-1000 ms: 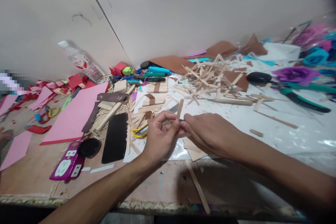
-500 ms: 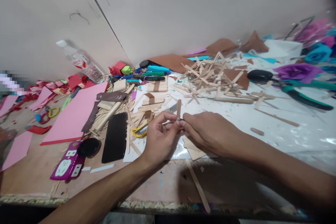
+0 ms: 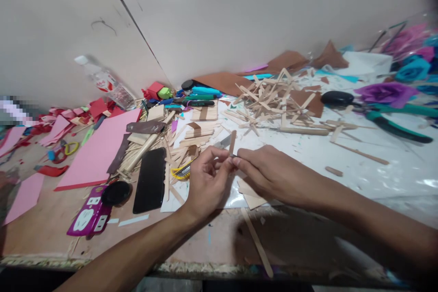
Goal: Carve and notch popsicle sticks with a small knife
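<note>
My left hand point(image 3: 212, 175) is closed, pinching a short wooden craft stick point(image 3: 233, 142) upright between thumb and fingers. My right hand point(image 3: 262, 164) meets it from the other side, its fingers pressed together at the stick's lower end. A small dark edge shows between the fingertips there; what the right hand grips is mostly hidden. Just behind my left hand lies a yellow utility knife point(image 3: 181, 172), partly covered by the hand. Flat wooden pieces point(image 3: 253, 198) lie on the white sheet point(image 3: 290, 150) under my right hand.
A heap of craft sticks point(image 3: 270, 96) spreads behind my hands. Green-handled pliers point(image 3: 393, 123) lie right. To the left are a black phone point(image 3: 149, 180), a purple socket block point(image 3: 89, 214), pink sheets point(image 3: 99, 150) and a leaning bottle point(image 3: 109, 84). One stick point(image 3: 258, 242) reaches the front edge.
The view has shifted very slightly. Both hands stay together at the craft stick, which leans a little more to the right at its top; nothing has been let go.
</note>
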`<state>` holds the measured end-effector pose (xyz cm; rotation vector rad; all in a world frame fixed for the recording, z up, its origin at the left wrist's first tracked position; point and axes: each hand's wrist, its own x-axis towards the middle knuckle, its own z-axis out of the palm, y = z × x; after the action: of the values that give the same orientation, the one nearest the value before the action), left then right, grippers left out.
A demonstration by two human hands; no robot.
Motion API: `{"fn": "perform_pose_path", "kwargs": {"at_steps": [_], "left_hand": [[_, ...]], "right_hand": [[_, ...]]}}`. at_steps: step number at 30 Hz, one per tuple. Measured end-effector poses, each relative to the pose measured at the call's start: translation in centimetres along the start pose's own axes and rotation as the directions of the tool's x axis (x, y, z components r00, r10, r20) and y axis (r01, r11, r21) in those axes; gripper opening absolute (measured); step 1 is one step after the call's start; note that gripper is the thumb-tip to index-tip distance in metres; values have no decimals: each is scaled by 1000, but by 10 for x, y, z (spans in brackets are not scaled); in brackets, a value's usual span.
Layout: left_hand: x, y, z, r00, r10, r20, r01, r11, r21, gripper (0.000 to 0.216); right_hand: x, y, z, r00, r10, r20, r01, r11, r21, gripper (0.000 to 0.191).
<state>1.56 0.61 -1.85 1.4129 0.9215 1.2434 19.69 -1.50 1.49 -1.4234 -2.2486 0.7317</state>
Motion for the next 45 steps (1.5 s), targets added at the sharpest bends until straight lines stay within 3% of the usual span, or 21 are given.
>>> {"fn": "perform_pose_path", "kwargs": {"at_steps": [6, 13, 23, 32, 37, 45], "left_hand": [[-1, 1, -5, 993, 112, 40, -117, 981, 156, 12], [1, 1, -13, 988, 66, 142, -88, 984, 156, 15], [0, 5, -12, 982, 142, 128, -166, 964, 206, 11], [10, -3, -16, 991, -11, 134, -7, 991, 133, 26], [11, -2, -14, 992, -18, 129, 4, 994, 112, 17], [8, -3, -10, 996, -55, 74, 52, 997, 51, 25]], "right_hand": [[-1, -4, -9, 999, -18, 38, 15, 997, 82, 39], [-2, -1, -15, 997, -72, 37, 69, 994, 87, 37], [-1, -5, -14, 997, -65, 40, 56, 979, 194, 34], [7, 8, -3, 997, -68, -25, 67, 997, -48, 40], [6, 10, 0, 998, -44, -40, 36, 984, -176, 49], [5, 6, 1, 999, 32, -29, -36, 988, -150, 53]]}}
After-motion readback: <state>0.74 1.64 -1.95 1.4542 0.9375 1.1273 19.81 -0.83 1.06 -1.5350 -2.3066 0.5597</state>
